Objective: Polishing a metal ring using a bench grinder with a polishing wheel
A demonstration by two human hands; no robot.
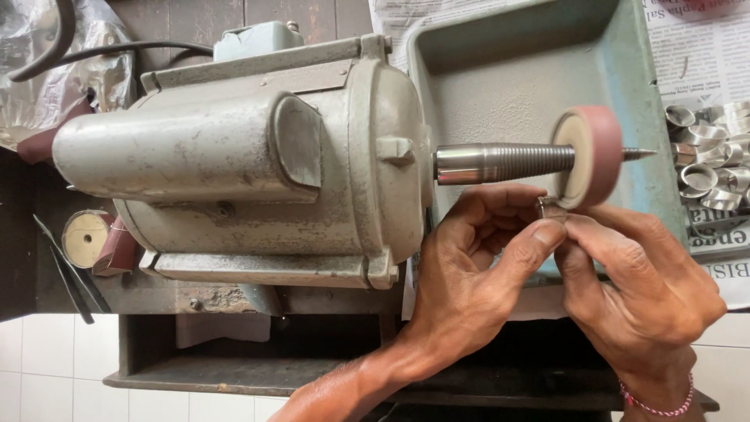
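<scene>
Metal ring [549, 207] against pink wheel [587, 156], pinched between left hand [469, 266], right hand [641, 289]

Workshop: worn bench motor [234, 156], polishing wheel [590, 156], pile of metal rings [707, 156].

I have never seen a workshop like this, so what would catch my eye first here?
The big grey motor fills the left and centre, its threaded spindle carrying a pink wheel over a green tray. Just below the wheel, the left hand and right hand together pinch a small metal ring against its edge. More rings lie heaped at far right.
</scene>
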